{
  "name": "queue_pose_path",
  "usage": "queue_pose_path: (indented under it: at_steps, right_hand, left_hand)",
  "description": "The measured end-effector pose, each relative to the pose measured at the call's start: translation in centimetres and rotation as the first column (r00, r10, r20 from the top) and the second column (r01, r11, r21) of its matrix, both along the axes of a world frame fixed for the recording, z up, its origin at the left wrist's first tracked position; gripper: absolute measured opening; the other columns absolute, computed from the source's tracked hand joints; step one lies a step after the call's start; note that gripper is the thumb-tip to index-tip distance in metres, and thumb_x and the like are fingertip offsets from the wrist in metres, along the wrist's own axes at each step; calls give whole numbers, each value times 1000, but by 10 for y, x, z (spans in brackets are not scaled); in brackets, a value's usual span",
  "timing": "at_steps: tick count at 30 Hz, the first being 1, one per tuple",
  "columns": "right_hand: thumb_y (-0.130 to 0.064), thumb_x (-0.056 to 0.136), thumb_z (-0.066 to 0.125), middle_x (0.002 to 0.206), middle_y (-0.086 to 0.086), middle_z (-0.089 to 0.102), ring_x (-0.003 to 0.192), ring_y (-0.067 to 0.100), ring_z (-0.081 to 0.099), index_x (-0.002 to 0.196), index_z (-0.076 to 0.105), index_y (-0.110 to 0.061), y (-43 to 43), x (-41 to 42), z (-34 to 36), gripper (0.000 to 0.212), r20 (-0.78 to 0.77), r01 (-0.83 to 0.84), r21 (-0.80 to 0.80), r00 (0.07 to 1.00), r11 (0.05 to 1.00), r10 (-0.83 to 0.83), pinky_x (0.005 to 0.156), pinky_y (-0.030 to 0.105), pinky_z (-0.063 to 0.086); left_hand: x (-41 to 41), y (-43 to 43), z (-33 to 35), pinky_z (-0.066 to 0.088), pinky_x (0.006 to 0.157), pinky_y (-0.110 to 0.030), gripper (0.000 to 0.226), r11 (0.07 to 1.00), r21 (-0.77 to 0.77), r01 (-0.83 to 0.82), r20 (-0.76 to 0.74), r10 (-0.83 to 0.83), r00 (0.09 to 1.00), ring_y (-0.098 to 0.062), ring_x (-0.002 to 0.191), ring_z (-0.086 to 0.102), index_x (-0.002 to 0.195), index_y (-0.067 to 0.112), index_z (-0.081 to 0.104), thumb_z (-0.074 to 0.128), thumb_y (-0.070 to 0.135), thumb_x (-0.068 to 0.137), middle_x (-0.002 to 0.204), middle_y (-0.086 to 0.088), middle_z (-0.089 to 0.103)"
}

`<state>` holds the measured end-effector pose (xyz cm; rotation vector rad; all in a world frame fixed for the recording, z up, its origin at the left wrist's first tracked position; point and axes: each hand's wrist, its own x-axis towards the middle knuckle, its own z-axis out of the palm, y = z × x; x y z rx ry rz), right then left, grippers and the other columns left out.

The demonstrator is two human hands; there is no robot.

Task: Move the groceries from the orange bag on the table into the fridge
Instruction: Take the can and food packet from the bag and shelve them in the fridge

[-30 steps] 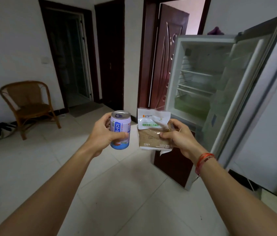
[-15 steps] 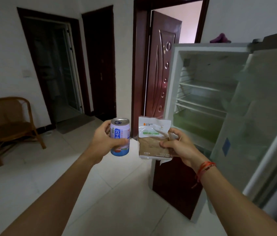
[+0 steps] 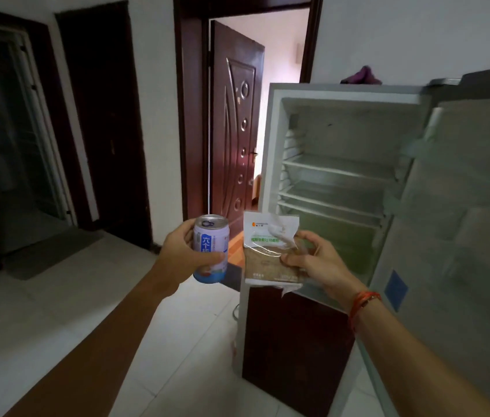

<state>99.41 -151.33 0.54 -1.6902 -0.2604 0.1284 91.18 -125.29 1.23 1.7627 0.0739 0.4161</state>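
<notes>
My left hand (image 3: 182,254) grips an upright blue and white drink can (image 3: 210,249) at chest height. My right hand (image 3: 316,263) pinches a clear packet of brown bread (image 3: 267,251) by its right edge. Both are held out in front of the open fridge (image 3: 340,182). The fridge's upper compartment shows several bare wire shelves and a greenish drawer at the bottom. Its upper door (image 3: 460,224) is swung open to the right. The lower fridge door (image 3: 291,350) is dark red and closed. The orange bag and the table are out of view.
An open dark red room door (image 3: 234,127) stands just left of the fridge, with a lit room behind it. Two dark doorways (image 3: 21,127) line the left wall. A purple object (image 3: 361,76) lies on top of the fridge. White tiled floor (image 3: 93,296) spreads below.
The fridge has come closer and more central in view, and the wicker chair has slid out of view to the left. Both hands hold the can and packet as before.
</notes>
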Motion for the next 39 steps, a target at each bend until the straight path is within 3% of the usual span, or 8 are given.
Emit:
queue_pose_path:
  at_steps: [3, 8, 13, 17, 20, 27, 34, 39]
  right_hand:
    - [8, 76, 81, 104, 16, 75, 82, 26, 76, 117, 67, -17, 13, 37, 7, 50, 17, 55, 1, 998, 998, -55, 73, 38, 61]
    - [12, 78, 78, 101, 11, 76, 78, 17, 74, 119, 66, -12, 21, 82, 14, 49, 50, 175, 19, 983, 984, -175, 65, 27, 59]
    - [10, 80, 77, 111, 16, 74, 95, 31, 74, 124, 64, -13, 9, 115, 15, 51, 41, 282, 40, 958, 959, -284, 80, 43, 63]
    - [8, 81, 77, 113, 16, 73, 100, 34, 73, 124, 63, -15, -10, 136, 13, 51, 40, 347, 38, 936, 937, -348, 87, 54, 60]
    - [8, 81, 77, 112, 18, 72, 99, 33, 73, 122, 61, -15, -25, 155, 11, 49, 35, 387, 44, 921, 921, -389, 84, 52, 61]
    - [6, 84, 74, 99, 9, 74, 76, 14, 76, 114, 62, -13, -55, 213, 19, 37, 61, 429, 74, 899, 900, -433, 62, 25, 59]
    - [4, 85, 75, 109, 16, 72, 87, 24, 75, 116, 62, -16, -76, 283, 38, 39, 77, 462, 130, 877, 877, -474, 67, 32, 61]
    - [-1, 88, 73, 121, 12, 66, 101, 28, 72, 112, 57, -27, -88, 319, 47, 39, 70, 477, 158, 868, 865, -491, 76, 39, 63]
  left_hand:
    - [52, 24, 7, 56, 62, -20, 59, 995, -15, 102, 12, -102, 995, -16, 88, 71, 112, 24, 57, 83, -6, 68, 100, 4, 70]
    - [134, 46, 12, 60, 77, -41, 64, 972, -61, 228, 28, -227, 974, -22, 96, 72, 117, 20, 60, 84, -7, 64, 107, -4, 73]
    - [196, 33, 14, 60, 68, -31, 63, 946, -82, 315, 50, -312, 949, -18, 90, 73, 104, 29, 61, 82, -13, 63, 99, 1, 75]
    - [242, 17, 10, 60, 77, -43, 66, 924, -87, 371, 43, -369, 928, -21, 93, 72, 107, 32, 62, 84, -10, 62, 105, -2, 74]
    - [273, 1, 7, 59, 79, -41, 65, 912, -75, 402, 43, -400, 915, -19, 94, 72, 106, 33, 61, 85, -9, 62, 102, 1, 75]
    - [352, -40, 16, 60, 77, -43, 58, 891, -44, 453, 58, -450, 891, -21, 90, 73, 105, 28, 63, 83, -9, 65, 97, -2, 75]
    - [429, -73, 44, 59, 69, -29, 52, 885, 0, 467, 90, -465, 881, -17, 88, 72, 104, 27, 61, 82, -5, 68, 98, -3, 73]
    - [471, -86, 50, 60, 77, -39, 53, 881, -20, 473, 86, -470, 879, -20, 93, 71, 110, 21, 62, 83, -4, 68, 103, -3, 72]
